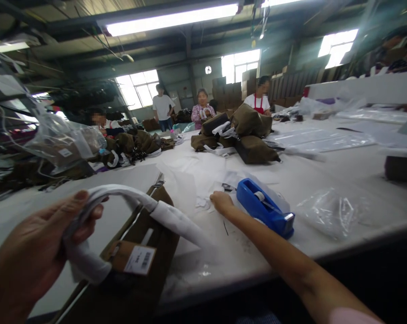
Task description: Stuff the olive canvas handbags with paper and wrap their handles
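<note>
At the lower left, my left hand (pixel 51 243) is closed round the paper-wrapped handle (pixel 122 191) of an olive-brown bag (pixel 156 252). A brown tag with a white barcode label (pixel 139 259) hangs on the bag's side. My right hand (pixel 221 202) reaches across the table, its fingers bent together near small white pieces (pixel 205 200) and a small dark item (pixel 228 186); what it grips, if anything, is too small to make out. Just right of that hand stands a blue tape dispenser (pixel 264 207).
Olive bags (pixel 253 148) are piled at the table's far middle, with more at the left (pixel 139 141). Crumpled clear plastic (pixel 331 211) lies on the right, flat plastic sheets (pixel 324 139) behind it. Several people are beyond the table. The table's front edge (pixel 358 245) runs below.
</note>
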Motion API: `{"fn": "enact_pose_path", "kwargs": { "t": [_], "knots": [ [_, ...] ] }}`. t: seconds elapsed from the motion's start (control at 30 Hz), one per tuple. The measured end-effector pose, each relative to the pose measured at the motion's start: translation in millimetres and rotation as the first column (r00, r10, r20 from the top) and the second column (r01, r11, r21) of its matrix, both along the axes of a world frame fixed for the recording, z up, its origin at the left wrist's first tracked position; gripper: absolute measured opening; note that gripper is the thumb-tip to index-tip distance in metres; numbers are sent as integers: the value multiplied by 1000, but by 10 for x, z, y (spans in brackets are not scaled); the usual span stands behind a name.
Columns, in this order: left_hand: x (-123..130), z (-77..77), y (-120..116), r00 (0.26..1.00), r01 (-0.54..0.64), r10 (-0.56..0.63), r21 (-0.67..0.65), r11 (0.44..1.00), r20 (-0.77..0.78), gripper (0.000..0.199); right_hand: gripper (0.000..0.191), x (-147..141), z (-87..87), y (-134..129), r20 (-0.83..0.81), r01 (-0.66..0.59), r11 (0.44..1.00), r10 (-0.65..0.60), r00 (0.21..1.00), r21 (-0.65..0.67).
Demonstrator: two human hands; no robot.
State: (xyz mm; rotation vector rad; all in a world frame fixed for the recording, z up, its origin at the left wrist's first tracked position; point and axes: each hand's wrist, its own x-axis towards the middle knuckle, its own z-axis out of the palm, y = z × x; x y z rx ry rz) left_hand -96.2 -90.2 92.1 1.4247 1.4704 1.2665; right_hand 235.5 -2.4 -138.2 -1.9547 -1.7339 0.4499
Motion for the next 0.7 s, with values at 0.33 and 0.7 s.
{"fn": "enact_pose_path", "kwargs": {
  "t": [0.33, 0.7],
  "knots": [
    [699, -192, 99, 940, 336, -339, 61, 940, 46, 42, 31, 379, 763, -614, -431, 161, 893, 40, 901, 420],
    [1054, -311, 137, 894, 448, -442, 111, 887, -77, 44, 21, 401, 1034, -606, -569, 175, 853, 163, 806, 492]
  ]
}}
